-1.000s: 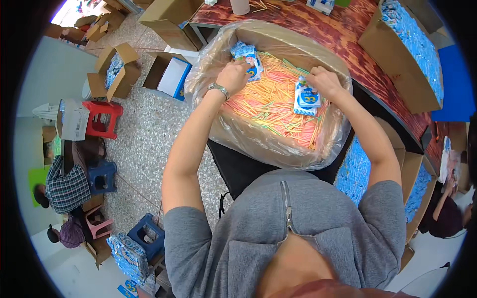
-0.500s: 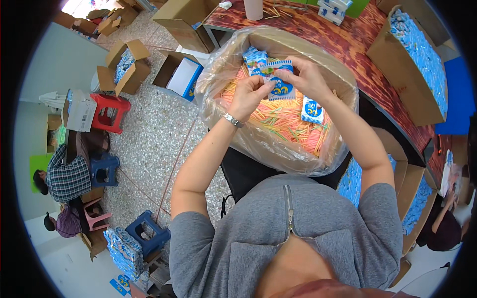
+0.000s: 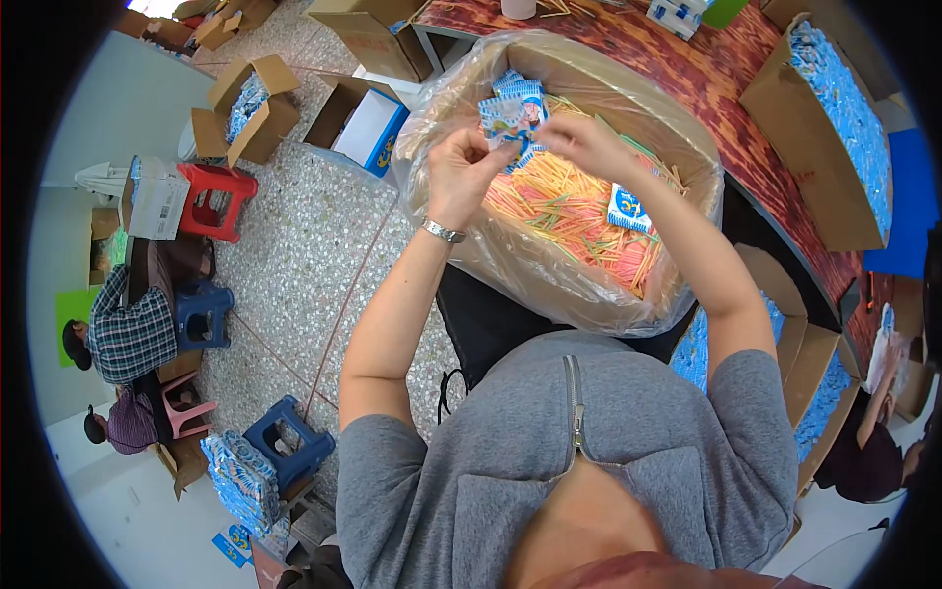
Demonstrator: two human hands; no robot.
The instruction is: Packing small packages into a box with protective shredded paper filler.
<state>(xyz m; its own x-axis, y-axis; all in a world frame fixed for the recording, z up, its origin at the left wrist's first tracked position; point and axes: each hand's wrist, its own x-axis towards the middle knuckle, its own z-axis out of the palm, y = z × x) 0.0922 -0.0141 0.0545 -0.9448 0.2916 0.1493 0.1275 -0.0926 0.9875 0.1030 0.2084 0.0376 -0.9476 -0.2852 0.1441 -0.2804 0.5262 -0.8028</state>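
My left hand (image 3: 461, 179) pinches a small blue, white and clear packet (image 3: 505, 120) between thumb and fingers, above the far left part of a carton. My right hand (image 3: 601, 152) is just right of the packet, its thumb and fingertips drawn together; whether anything is between them is hidden. Below both hands, the plastic-lined carton (image 3: 684, 118) holds many thin pink, yellow and green sticks (image 3: 554, 191). Other blue-and-white packets (image 3: 533, 90) lie on the sticks behind the held one. Another packet (image 3: 628, 208) rests on them under my right forearm.
Behind the carton runs a red-brown patterned table (image 3: 628, 64). A box of blue packets (image 3: 810, 147) leans at the right, with more boxes (image 3: 819, 363) below. Left on the speckled floor are an open carton (image 3: 265, 123), red stool (image 3: 211, 201) and blue stool (image 3: 289, 442). Two people sit far left.
My right hand has come off the packet and moved slightly right and up. My left hand still holds the packet, now shifted left and tilted. The view has shifted slightly.
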